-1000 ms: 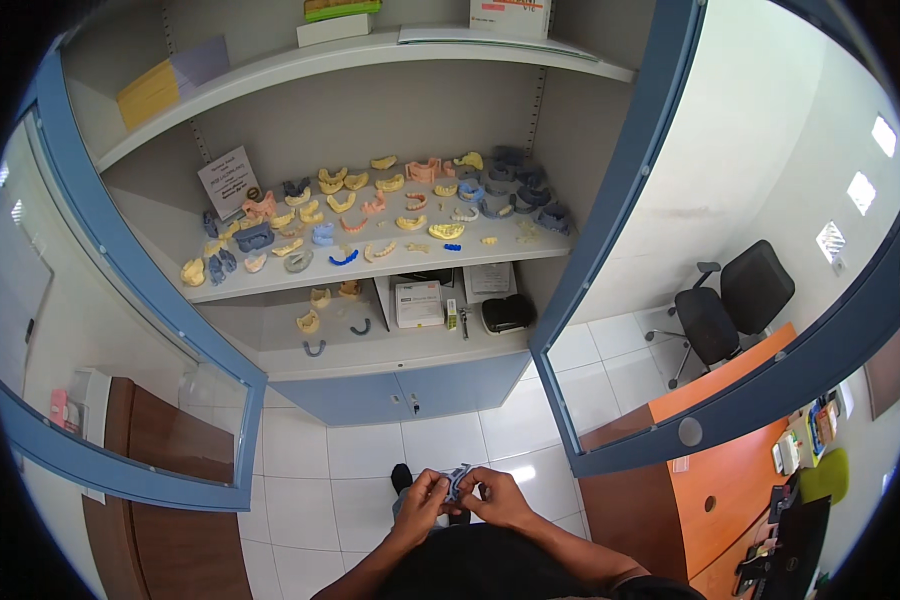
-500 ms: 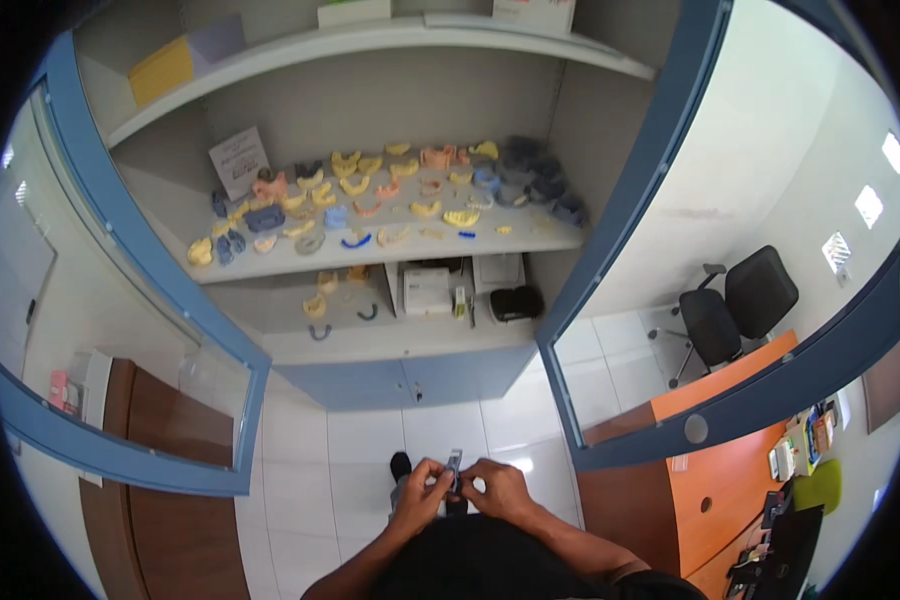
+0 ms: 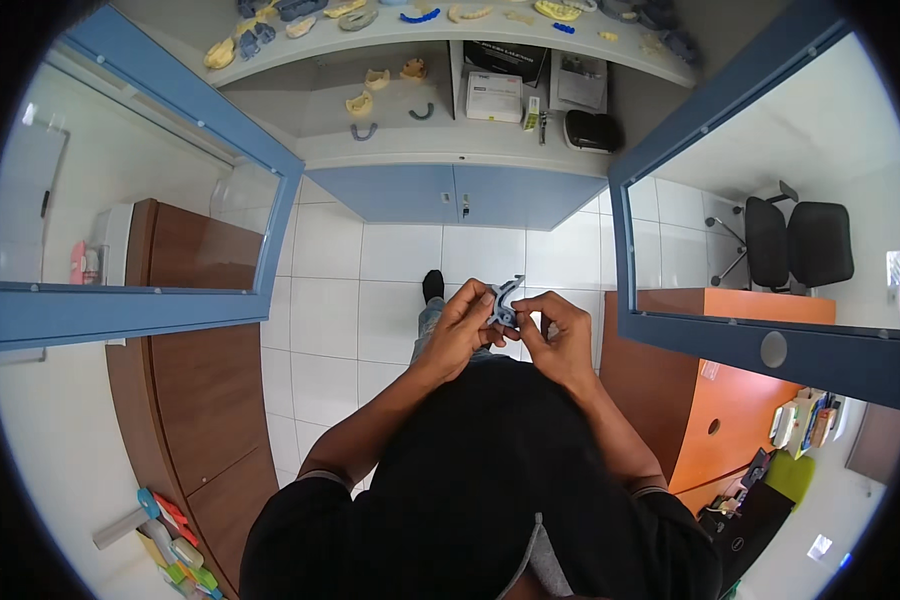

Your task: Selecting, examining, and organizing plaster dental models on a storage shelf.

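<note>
In front of my body, over the white tiled floor, a grey-blue dental model [image 3: 505, 303] with a curved, open shape is held up between both hands. My left hand [image 3: 462, 328] grips its left side, thumb on top and fingers curled beneath. From the right, my right hand [image 3: 560, 335] pinches its edge between thumb and fingertips. Fingers cover part of the model, so its full outline is hidden.
Ahead stands a cabinet with blue lower doors [image 3: 390, 195] and dental models [image 3: 360, 103] on its shelves. Glazed blue-framed doors swing out at left [image 3: 282, 230] and right [image 3: 625, 240]. A brown cabinet [image 3: 200, 390] is left; an orange desk [image 3: 740, 420] and black chair [image 3: 820, 245] are right.
My view has tilted down, so the shelves sit higher and more of my body shows. The model has been turned, and its curved shape now shows between my hands.
</note>
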A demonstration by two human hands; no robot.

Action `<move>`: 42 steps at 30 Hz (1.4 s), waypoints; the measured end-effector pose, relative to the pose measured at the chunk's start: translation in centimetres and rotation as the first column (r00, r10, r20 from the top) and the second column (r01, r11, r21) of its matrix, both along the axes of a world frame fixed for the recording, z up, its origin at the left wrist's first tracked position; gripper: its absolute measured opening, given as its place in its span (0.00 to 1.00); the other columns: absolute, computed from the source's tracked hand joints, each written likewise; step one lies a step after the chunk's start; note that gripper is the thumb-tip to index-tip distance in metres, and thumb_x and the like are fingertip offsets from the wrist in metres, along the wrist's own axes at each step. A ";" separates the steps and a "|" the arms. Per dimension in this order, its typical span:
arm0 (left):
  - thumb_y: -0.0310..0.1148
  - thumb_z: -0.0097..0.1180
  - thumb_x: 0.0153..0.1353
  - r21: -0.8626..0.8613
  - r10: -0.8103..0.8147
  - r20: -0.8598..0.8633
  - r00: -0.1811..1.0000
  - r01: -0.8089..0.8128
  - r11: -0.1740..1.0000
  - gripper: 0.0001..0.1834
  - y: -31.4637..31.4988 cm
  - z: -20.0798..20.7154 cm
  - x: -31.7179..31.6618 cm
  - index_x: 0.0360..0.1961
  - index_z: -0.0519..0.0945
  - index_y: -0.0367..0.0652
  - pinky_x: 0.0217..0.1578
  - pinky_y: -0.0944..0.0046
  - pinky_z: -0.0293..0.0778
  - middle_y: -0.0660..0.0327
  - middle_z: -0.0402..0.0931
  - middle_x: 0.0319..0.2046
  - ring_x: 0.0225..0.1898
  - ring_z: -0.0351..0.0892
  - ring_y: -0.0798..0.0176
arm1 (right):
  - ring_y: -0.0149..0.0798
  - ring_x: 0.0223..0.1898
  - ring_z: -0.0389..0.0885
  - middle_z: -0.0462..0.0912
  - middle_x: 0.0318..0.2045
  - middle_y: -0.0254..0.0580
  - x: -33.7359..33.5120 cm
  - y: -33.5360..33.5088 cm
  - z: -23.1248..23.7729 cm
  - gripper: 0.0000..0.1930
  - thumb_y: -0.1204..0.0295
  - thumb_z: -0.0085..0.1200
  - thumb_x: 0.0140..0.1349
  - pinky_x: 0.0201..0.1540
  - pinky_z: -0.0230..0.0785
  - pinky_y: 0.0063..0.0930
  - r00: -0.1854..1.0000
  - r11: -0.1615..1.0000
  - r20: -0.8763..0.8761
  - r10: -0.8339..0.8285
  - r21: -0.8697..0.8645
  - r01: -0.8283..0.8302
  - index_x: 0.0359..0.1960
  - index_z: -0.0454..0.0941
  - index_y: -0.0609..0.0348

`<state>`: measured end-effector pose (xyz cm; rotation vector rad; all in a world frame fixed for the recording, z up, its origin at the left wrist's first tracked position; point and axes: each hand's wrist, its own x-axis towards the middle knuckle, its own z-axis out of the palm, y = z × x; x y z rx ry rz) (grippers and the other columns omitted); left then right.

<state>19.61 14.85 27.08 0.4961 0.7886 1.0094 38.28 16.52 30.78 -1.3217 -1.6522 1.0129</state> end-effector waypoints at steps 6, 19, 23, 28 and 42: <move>0.38 0.43 0.84 -0.004 0.025 0.038 0.999 -0.025 1.000 0.09 -0.5 -0.8 0.2 0.49 0.70 0.45 0.37 0.67 0.80 0.63 0.75 0.42 0.40 0.85 0.64 | 0.26 0.23 0.79 0.88 0.31 0.40 0.3 -0.5 -0.2 0.09 0.83 0.62 0.59 0.24 0.66 0.21 1.000 0.999 0.015 0.027 0.041 -0.027 0.40 0.89 0.62; 0.35 0.43 0.83 0.031 -0.014 -0.015 1.000 0.015 0.999 0.08 -0.1 -1.0 0.7 0.53 0.71 0.44 0.39 0.67 0.80 0.62 0.76 0.46 0.40 0.80 0.68 | 0.33 0.20 0.81 0.87 0.30 0.41 0.7 -0.1 0.3 0.07 0.81 0.65 0.58 0.22 0.68 0.26 0.991 0.985 0.134 0.002 0.171 -0.025 0.39 0.89 0.60; 0.36 0.45 0.83 0.054 -0.026 -0.056 0.998 0.029 0.998 0.08 -0.1 -1.2 0.5 0.52 0.71 0.43 0.39 0.66 0.81 0.62 0.76 0.45 0.41 0.80 0.68 | 0.40 0.22 0.85 0.87 0.30 0.40 0.8 -0.1 0.0 0.08 0.80 0.66 0.57 0.24 0.74 0.30 0.972 0.941 0.236 -0.021 0.333 -0.061 0.38 0.89 0.58; 0.35 0.49 0.81 0.069 -0.027 -0.128 0.991 0.036 0.997 0.08 0.0 -0.1 0.6 0.49 0.72 0.42 0.36 0.68 0.82 0.64 0.75 0.41 0.37 0.79 0.71 | 0.44 0.23 0.85 0.85 0.27 0.37 0.7 -0.3 0.6 0.06 0.77 0.67 0.56 0.25 0.75 0.35 0.936 0.933 0.353 -0.017 0.343 -0.112 0.35 0.87 0.55; 0.32 0.55 0.78 0.182 -0.002 -0.303 0.953 0.060 0.981 0.08 -0.6 -0.3 1.2 0.44 0.73 0.38 0.27 0.71 0.80 0.64 0.75 0.38 0.33 0.79 0.75 | 0.46 0.22 0.84 0.82 0.25 0.39 0.9 -0.8 0.1 0.07 0.76 0.67 0.53 0.25 0.75 0.37 0.900 0.933 0.435 0.017 0.316 -0.170 0.34 0.84 0.56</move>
